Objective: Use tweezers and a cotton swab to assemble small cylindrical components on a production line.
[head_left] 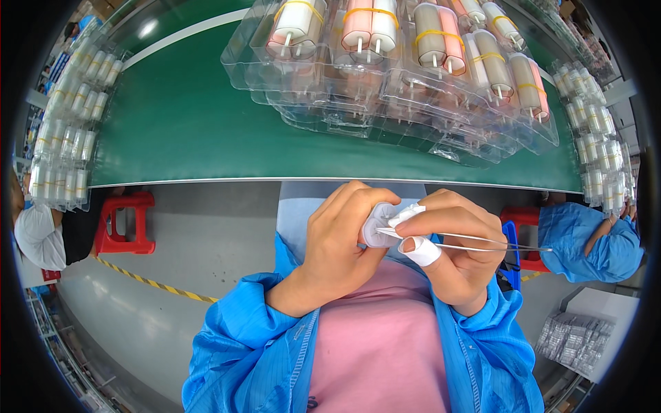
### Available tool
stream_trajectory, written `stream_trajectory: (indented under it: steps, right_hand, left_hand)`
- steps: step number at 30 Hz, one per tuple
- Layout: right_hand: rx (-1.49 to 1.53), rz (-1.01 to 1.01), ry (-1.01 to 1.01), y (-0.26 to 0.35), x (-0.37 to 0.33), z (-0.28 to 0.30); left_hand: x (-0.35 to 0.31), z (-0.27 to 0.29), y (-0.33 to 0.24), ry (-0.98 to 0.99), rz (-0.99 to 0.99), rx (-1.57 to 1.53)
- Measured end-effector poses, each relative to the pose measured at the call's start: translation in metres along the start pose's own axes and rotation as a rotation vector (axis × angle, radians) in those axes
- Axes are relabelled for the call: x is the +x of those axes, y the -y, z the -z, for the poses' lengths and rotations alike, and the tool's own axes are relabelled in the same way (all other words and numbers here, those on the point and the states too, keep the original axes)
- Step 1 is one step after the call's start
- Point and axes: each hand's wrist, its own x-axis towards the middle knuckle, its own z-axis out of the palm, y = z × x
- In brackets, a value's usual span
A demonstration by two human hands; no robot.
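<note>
My left hand [334, 237] is closed around a small pale grey-lavender plastic part [374, 233], its hollow-looking end turned to the right. In my right hand [465, 230] is a pair of thin metal tweezers [492, 246], pinched between thumb and fingers. The tweezers' tips reach the face of the part, but exactly what they touch there is too small to make out. White tape [422, 252] wraps the right thumb, and more white wrapping covers a right fingertip. Both hands are in front of my body, just short of the green table's near edge.
On the green table [186, 131] stand stacked clear plastic trays [323, 113] with pink, white and grey banded cylinders [430, 41]. Similar trays line both sides. Red stools [127, 224] and people flank me, one in a blue sleeve [585, 237]. A white box [585, 310] sits lower right.
</note>
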Motion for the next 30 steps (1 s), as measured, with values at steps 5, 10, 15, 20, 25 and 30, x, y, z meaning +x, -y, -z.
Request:
stream_trajectory:
  steps: [5,10,15,20,25,30]
  right_hand:
    - [-0.013,0.006,0.007,0.002,0.001,0.001]
    - [-0.054,0.009,0.013,0.004,0.003,0.002]
    - [-0.183,0.074,0.067,0.005,0.004,0.003]
    - [0.015,0.002,-0.025,0.002,-0.001,0.002]
    - [0.080,0.002,-0.074,-0.005,-0.006,0.002]
    - [0.117,-0.011,-0.071,-0.007,-0.010,0.001]
  left_hand:
    - [0.001,0.000,-0.001,-0.024,-0.063,0.108]
    - [0.001,0.000,-0.001,-0.025,-0.109,0.230]
    - [0.000,0.001,0.001,-0.013,-0.164,0.361]
    - [0.000,-0.001,0.000,-0.014,-0.033,-0.007]
    - [0.002,0.007,0.001,0.097,-0.081,0.123]
    - [-0.006,-0.003,0.000,0.053,0.182,-0.277]
